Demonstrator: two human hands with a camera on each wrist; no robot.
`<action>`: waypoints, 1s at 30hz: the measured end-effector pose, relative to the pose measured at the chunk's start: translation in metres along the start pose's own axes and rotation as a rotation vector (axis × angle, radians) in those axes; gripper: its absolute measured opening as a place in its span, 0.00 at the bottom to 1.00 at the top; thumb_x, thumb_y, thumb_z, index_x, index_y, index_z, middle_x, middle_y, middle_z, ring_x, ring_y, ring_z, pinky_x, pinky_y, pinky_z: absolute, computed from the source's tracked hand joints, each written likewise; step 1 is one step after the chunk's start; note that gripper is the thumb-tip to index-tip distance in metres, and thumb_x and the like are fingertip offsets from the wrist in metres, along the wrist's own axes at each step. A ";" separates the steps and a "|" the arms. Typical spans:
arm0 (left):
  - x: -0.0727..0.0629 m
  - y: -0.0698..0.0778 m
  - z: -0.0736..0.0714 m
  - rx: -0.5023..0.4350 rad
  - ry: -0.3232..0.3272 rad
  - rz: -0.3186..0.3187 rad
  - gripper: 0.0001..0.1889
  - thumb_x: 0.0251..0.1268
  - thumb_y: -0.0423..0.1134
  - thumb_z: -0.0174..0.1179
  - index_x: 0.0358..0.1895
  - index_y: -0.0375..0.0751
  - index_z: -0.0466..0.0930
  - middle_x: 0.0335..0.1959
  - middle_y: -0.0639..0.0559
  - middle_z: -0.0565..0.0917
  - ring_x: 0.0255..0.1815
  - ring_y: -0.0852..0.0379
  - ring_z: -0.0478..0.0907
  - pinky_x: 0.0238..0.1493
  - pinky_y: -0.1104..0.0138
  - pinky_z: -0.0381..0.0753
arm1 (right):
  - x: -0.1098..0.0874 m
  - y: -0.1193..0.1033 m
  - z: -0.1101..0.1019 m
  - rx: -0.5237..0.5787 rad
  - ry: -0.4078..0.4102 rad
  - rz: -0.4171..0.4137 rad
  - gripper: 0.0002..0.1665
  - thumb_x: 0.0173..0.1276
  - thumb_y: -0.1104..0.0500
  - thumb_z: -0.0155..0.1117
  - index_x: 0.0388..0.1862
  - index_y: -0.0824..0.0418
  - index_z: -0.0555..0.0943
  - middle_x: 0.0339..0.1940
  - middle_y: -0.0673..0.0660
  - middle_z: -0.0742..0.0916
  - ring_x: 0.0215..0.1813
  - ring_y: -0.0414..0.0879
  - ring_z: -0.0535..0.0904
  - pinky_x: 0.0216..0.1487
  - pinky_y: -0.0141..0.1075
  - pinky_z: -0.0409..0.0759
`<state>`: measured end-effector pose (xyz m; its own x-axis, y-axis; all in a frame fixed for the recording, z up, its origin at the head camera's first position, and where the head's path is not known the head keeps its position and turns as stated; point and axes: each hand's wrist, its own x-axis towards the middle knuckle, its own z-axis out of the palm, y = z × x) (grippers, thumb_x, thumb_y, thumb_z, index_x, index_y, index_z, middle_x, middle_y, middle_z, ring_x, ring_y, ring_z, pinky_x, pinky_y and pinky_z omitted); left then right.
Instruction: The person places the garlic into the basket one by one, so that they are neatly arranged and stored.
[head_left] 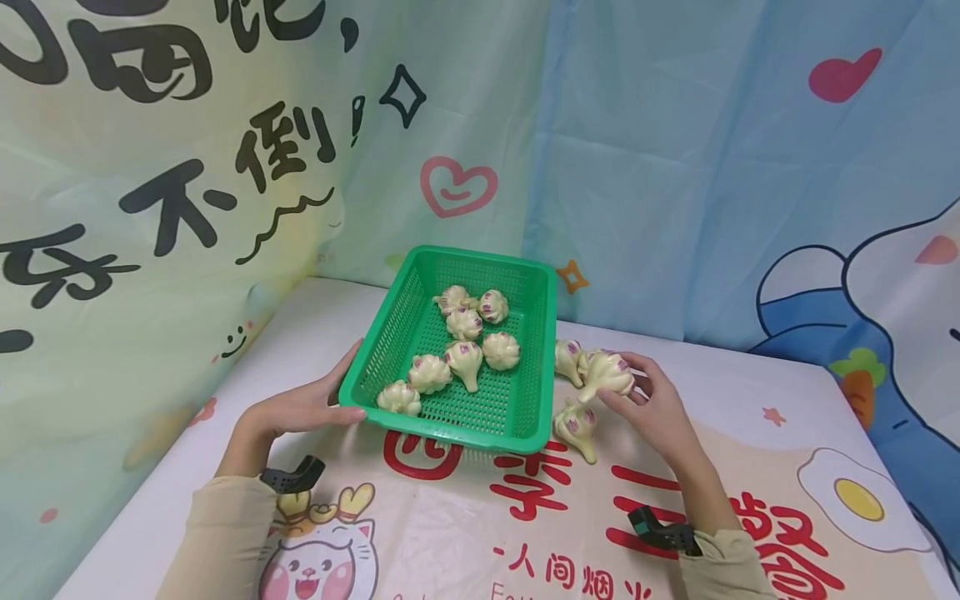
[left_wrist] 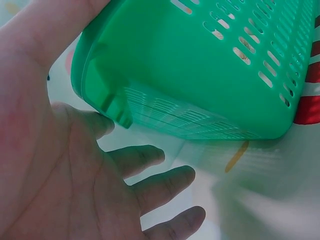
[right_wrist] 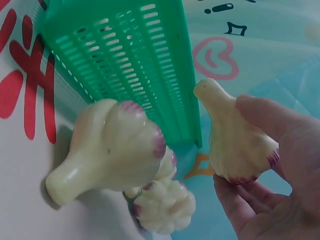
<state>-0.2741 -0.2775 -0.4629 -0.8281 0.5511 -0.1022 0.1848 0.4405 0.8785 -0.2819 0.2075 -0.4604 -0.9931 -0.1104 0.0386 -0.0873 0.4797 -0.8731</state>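
Observation:
A green plastic basket (head_left: 450, 429) stands on the table with several garlic bulbs (head_left: 464, 361) in it. My left hand (head_left: 311, 407) rests at its near left corner, thumb over the rim. In the left wrist view, the other fingers (left_wrist: 167, 187) lie spread and fairly straight outside the basket wall. To the basket's right, my right hand (head_left: 660, 412) pinches a garlic bulb (right_wrist: 237, 142) between thumb and fingers, its stem pointing away from the palm. Another garlic bulb (head_left: 577, 429) lies on the table nearby. More bulbs (head_left: 567, 360) sit behind, partly hidden.
A printed cloth (head_left: 465, 533) covers the table. Fabric backdrops (head_left: 637, 167) with drawings and lettering rise along the left and back edges. Each wrist wears a dark camera strap (head_left: 663, 532).

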 end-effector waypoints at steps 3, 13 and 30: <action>0.000 0.001 0.000 0.000 -0.001 -0.002 0.54 0.63 0.46 0.60 0.74 0.64 0.22 0.77 0.55 0.28 0.77 0.44 0.30 0.69 0.35 0.41 | -0.001 -0.004 0.002 0.016 -0.011 -0.001 0.45 0.62 0.46 0.67 0.72 0.57 0.58 0.69 0.60 0.67 0.69 0.57 0.66 0.56 0.25 0.73; 0.000 0.000 0.000 -0.004 0.000 0.006 0.54 0.63 0.46 0.60 0.74 0.64 0.22 0.77 0.56 0.27 0.77 0.44 0.29 0.69 0.35 0.41 | -0.003 -0.012 0.008 0.012 -0.023 -0.028 0.44 0.62 0.48 0.67 0.72 0.58 0.58 0.68 0.60 0.68 0.67 0.56 0.68 0.59 0.33 0.71; -0.001 0.001 0.000 -0.007 0.002 -0.008 0.53 0.63 0.46 0.60 0.74 0.64 0.22 0.77 0.55 0.27 0.77 0.43 0.28 0.68 0.34 0.40 | -0.006 -0.029 0.022 0.099 -0.061 -0.063 0.42 0.62 0.52 0.69 0.70 0.57 0.59 0.67 0.59 0.69 0.67 0.56 0.68 0.57 0.36 0.74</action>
<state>-0.2732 -0.2773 -0.4616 -0.8306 0.5463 -0.1080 0.1748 0.4399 0.8809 -0.2718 0.1755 -0.4462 -0.9791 -0.1917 0.0680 -0.1382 0.3820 -0.9138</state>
